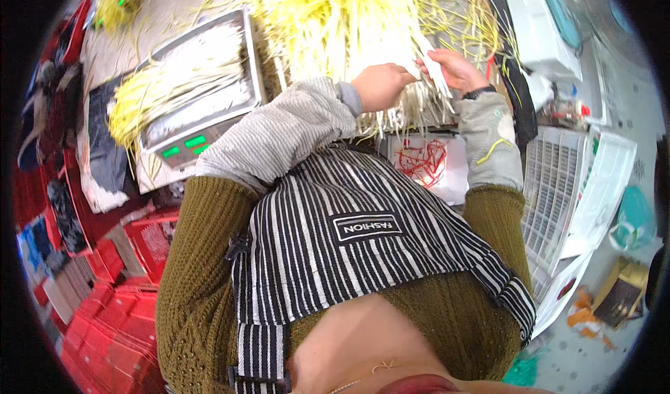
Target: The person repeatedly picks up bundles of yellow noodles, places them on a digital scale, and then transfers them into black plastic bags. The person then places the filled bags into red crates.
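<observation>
A large heap of yellow chives (pixel 335 22) with pale white stems lies before me, its stem ends towards my body. My right hand (pixel 454 70) holds a few white chive stems (pixel 435 74) between thumb and fingers. Close beside it, my left hand (pixel 384 86) is curled over the heap's stem ends, fingertips at the stems; whether it grips any is hidden. To the left, a bundle of yellow chives (pixel 178 82) rests on the metal pan (pixel 253 54) of a digital scale with lit green displays (pixel 179 147).
Below my right forearm sits a white container (pixel 454 156) holding red ties (pixel 421 162). White foam boxes (pixel 542 27) and a white plastic crate (pixel 555 195) stand at the right. Red crates (pixel 112 331) are at lower left. Loose chives (pixel 466 19) lie right of the heap.
</observation>
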Motion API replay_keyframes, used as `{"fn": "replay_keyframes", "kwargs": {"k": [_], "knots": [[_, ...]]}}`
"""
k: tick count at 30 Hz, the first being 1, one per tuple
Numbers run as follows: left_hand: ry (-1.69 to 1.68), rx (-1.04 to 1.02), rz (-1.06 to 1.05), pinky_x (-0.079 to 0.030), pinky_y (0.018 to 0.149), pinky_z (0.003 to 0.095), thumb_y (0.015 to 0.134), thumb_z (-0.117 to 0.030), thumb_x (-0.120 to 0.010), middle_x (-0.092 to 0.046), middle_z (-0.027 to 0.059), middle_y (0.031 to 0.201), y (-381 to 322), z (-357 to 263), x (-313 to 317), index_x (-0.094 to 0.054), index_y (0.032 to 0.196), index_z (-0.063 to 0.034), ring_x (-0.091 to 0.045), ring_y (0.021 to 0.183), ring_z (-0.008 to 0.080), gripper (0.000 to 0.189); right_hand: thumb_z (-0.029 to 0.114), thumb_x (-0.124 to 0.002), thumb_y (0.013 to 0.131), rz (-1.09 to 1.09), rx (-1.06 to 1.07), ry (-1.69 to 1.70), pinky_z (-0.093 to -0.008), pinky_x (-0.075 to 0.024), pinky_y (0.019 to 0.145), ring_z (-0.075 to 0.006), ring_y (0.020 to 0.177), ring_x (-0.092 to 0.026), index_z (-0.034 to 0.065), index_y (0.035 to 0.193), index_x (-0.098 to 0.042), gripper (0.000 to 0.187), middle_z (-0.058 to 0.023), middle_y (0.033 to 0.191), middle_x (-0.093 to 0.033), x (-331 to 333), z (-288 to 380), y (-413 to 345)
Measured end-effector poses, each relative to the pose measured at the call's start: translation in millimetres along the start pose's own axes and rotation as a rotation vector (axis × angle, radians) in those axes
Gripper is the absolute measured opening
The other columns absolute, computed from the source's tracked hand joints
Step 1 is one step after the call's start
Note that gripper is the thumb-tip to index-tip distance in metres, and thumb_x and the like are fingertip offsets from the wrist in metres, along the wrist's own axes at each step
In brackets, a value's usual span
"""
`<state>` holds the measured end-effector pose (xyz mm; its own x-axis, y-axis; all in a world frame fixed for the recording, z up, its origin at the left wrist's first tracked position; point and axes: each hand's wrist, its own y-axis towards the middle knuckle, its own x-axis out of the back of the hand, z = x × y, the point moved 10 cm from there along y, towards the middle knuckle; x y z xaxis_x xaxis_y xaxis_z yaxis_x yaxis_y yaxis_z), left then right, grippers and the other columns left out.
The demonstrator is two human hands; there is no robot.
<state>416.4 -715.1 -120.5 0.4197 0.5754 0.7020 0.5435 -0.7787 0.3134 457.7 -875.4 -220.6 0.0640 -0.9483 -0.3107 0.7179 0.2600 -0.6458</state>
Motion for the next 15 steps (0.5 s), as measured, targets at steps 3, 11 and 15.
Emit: {"fn": "replay_keyframes", "kwargs": {"k": [3,11,15], "knots": [[0.162,-0.160,-0.017,-0.052,0.084,0.0393,0.077,-0.003,-0.060,-0.067,0.0124,0.100,17.6,-6.1,-14.2,-0.066,0.107,-0.0027,-0.063,0.097,0.0316,0.030,0.020,-0.060,0.096,0.009,0.032,-0.202,-0.0267,-0.0474,0.058,-0.0098,0.063,-0.053,0.0022,0.094,-0.058,0.018,-0.0008,0.073,-0.056,-9.2,6.0,-7.1],[0.560,-0.152,0.361,-0.019,0.118,0.0476,0.097,-0.044,-0.039,-0.039,0.0104,0.151,31.5,48.8,-73.3,-0.046,0.140,-0.0065,-0.030,0.143,0.0288,0.058,0.020,-0.057,0.096,-0.004,0.265,-0.173,-0.0213,-0.0351,0.045,-0.0049,0.050,-0.042,0.0038,0.096,-0.061,0.016,0.0066,0.065,-0.047,-26.6,97.6,-87.0],[0.555,-0.139,0.353,-0.018,0.118,0.0472,0.099,-0.046,-0.032,-0.040,0.0114,0.150,34.7,60.7,-83.9,-0.046,0.141,-0.0063,-0.031,0.142,0.0302,0.059,0.020,-0.037,0.106,0.319,0.454,0.148,-0.0187,-0.0316,0.046,-0.0031,0.050,-0.034,-0.0063,0.127,-0.038,0.034,0.0037,0.069,-0.036,-65.9,198.5,-196.4]]}}
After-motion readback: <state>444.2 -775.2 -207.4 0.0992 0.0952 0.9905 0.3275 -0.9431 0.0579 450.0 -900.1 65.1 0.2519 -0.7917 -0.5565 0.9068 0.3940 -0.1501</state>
